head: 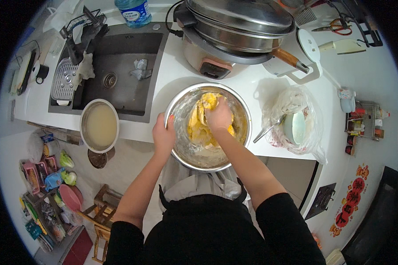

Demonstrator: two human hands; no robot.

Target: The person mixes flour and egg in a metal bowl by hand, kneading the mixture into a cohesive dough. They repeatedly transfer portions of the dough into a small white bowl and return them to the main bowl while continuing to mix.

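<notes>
A wide stainless-steel mixing bowl (pixel 182 155) stands at the counter's front edge before me. Inside it lies a lumpy yellow dough (pixel 196 124), with pale flour smeared over the bowl's wall. My left hand (pixel 163 132) grips the bowl's left rim, thumb on the inner side. Deep in the bowl, my right hand (pixel 219 116) is pressed into the dough with its fingers curled around part of it. Some fingertips of that hand are hidden by the dough.
Left is a dark sink (pixel 126 89); a bowl of cloudy liquid (pixel 102 127) sits at its front edge. Behind the mixing bowl stands an electric cooker (pixel 202 56) under a lidded steel pan (pixel 238 39). To the right, a plastic bag (pixel 313 126) surrounds a pale green bowl (pixel 295 127) near a metal utensil (pixel 265 132).
</notes>
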